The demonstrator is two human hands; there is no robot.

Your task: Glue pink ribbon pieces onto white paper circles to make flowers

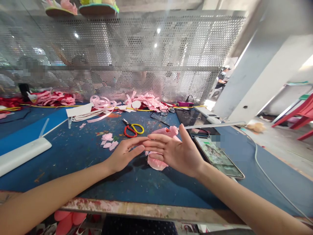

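1. While the left hand (124, 154) reaches in from one side, the right hand (183, 155) meets it from the other, their fingertips overlapping in view; I cannot tell whether they touch.
2. The left fingers lie close together, gently curved, with a gap between thumb and index finger.
3. The right hand is palm-up and tilted, its fingers extended and slightly parted, thumb raised well clear.
4. Just beyond the right fingers, a pink hot-glue gun (161, 131) lies on the blue worktable (97, 182), its long axis running left to right.
5. Its rear end faces right, a long translucent glue stick (212, 125) projecting that way; the nozzle end is hard to make out.
6. Below the right fingers, partly covered by them, sits a pink petal-like piece (157, 165), broader sideways than front to back.
7. Scissors (137, 128) with red and yellow handles point away and leftward, near pink scraps (107, 142).
8. Right of the right hand, a smartphone (220, 160) lies screen-up, slanting.
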